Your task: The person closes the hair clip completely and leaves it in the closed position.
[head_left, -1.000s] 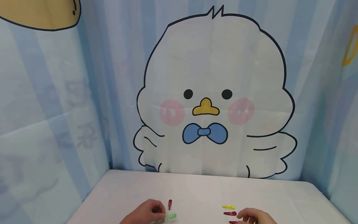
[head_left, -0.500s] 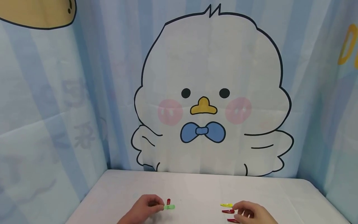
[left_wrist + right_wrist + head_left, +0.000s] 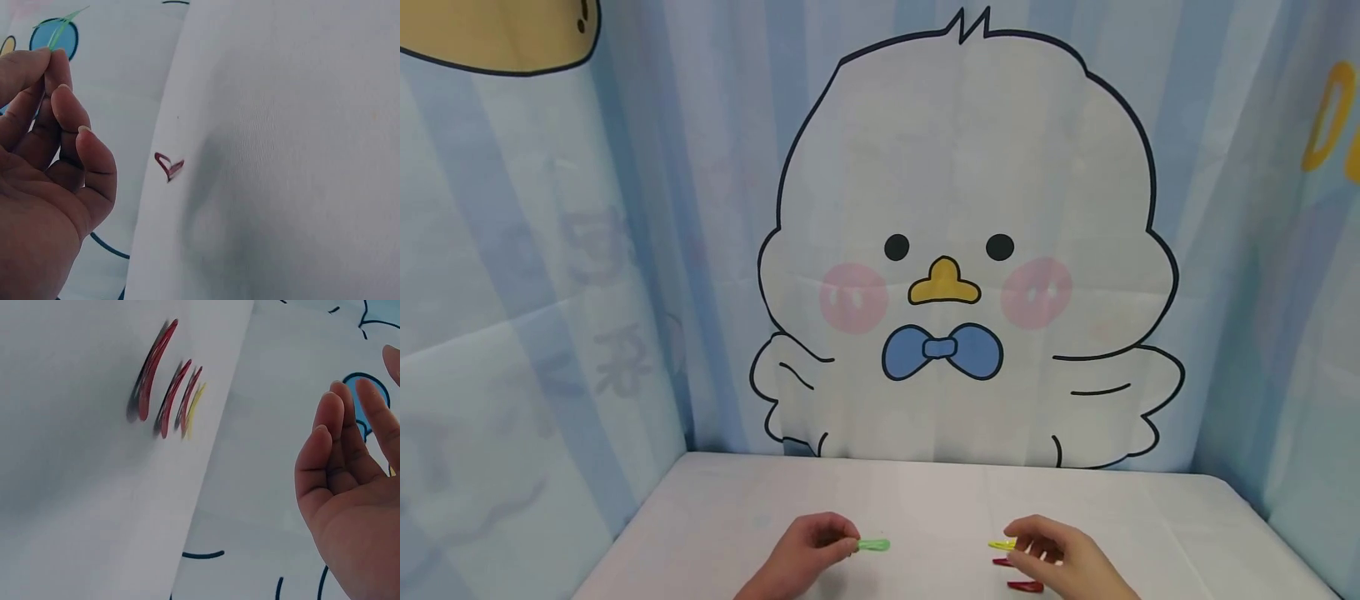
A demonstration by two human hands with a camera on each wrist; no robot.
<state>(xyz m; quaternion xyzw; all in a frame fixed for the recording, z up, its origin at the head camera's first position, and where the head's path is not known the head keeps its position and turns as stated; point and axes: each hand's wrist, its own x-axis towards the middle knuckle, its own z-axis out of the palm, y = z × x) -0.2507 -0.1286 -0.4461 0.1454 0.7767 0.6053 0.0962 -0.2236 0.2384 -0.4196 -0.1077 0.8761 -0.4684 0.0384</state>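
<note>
Between thumb and forefinger, my left hand (image 3: 808, 554) pinches a light green snap hair clip (image 3: 874, 545), raised over the table with its tip pointing right. The left wrist view shows this green clip (image 3: 61, 28) splayed into two prongs. A red hair clip (image 3: 169, 166), also splayed, lies on the table below that hand. My right hand (image 3: 1063, 557) hovers by a row of clips with thumb and fingers apart, holding nothing. The row has a yellow hair clip (image 3: 195, 411) and three red ones, the largest red clip (image 3: 156, 372) nearest the camera. In the head view the right hand partly covers them.
The clips lie on a white-covered table (image 3: 925, 508). Behind it hangs a pale blue curtain (image 3: 730, 250) printed with a large white cartoon bird with a blue bow tie (image 3: 940, 350). More curtain closes off both sides.
My left hand has lifted the green clip and carried it away from me and to the right, past the red clip. My right hand has moved forward and left over the row.
</note>
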